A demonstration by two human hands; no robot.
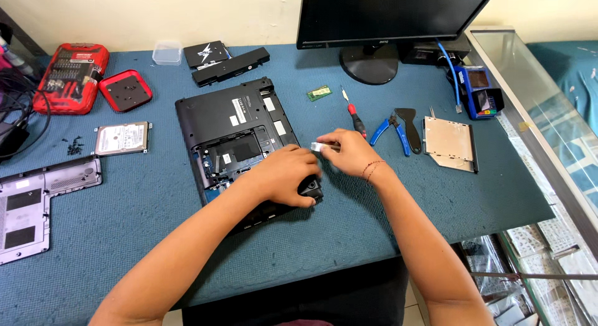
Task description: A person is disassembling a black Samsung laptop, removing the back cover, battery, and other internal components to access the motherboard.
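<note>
A black laptop [230,123] lies upside down on the blue mat, its bottom cover off and inner parts showing. My left hand [283,173] rests on its near right corner, fingers curled over the edge. My right hand [349,153] is just right of the laptop and pinches a small silver tool or metal part [319,147] against the laptop's right side. What exactly the silver piece is cannot be made out.
A red-handled screwdriver [356,119], blue pliers [387,128], a black scraper [410,125] and an optical drive [450,143] lie to the right. A hard drive [121,138], loose screws [75,145], grey cover [37,201] and red bit set [71,77] lie left. Monitor [386,14] behind.
</note>
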